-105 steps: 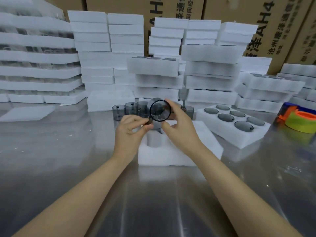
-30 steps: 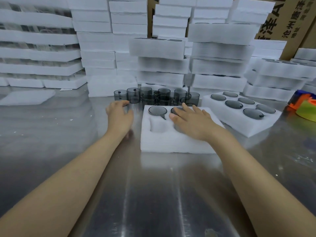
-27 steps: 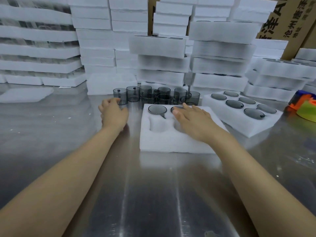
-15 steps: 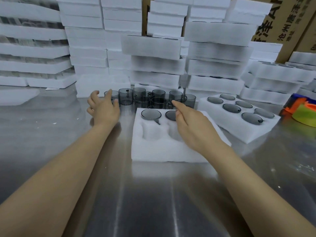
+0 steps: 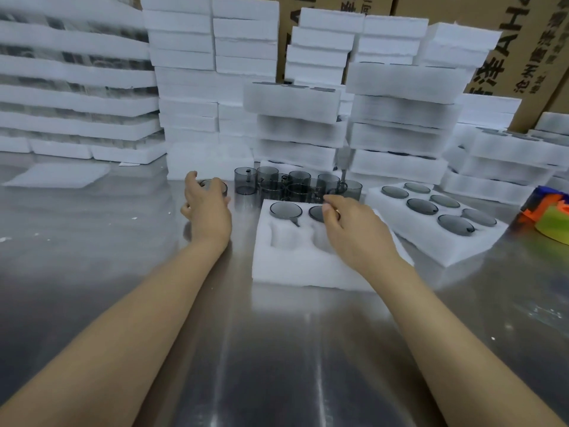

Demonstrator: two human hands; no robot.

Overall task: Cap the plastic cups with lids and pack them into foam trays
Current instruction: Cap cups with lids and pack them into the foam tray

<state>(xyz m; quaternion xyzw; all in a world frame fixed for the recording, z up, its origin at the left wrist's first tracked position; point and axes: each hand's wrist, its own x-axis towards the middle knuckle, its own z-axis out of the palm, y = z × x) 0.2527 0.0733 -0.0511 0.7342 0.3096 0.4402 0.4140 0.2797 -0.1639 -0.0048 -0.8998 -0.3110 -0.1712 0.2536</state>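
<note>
A white foam tray (image 5: 308, 266) lies in front of me on the metal table. Its two far pockets hold capped grey cups (image 5: 285, 210); the near pockets show bare foam. Behind the tray stands a cluster of several uncapped grey plastic cups (image 5: 297, 184). My left hand (image 5: 207, 211) is left of the tray, with thumb and fingers curled round the leftmost loose cup (image 5: 215, 185). My right hand (image 5: 354, 232) hovers over the tray's far right pocket, fingers loosely bent and pointing at the loose cups, holding nothing that I can see.
A filled foam tray (image 5: 443, 245) with several capped cups sits to the right. Coloured tape rolls (image 5: 551, 217) lie at the right edge. Tall stacks of foam trays (image 5: 295, 118) and cardboard boxes (image 5: 523, 41) wall off the back. A flat foam sheet (image 5: 58, 175) lies far left.
My left hand slid forward and closed its fingers round the leftmost loose cup. My right hand lifted off the capped cup in the tray and stretched toward the loose cups.
</note>
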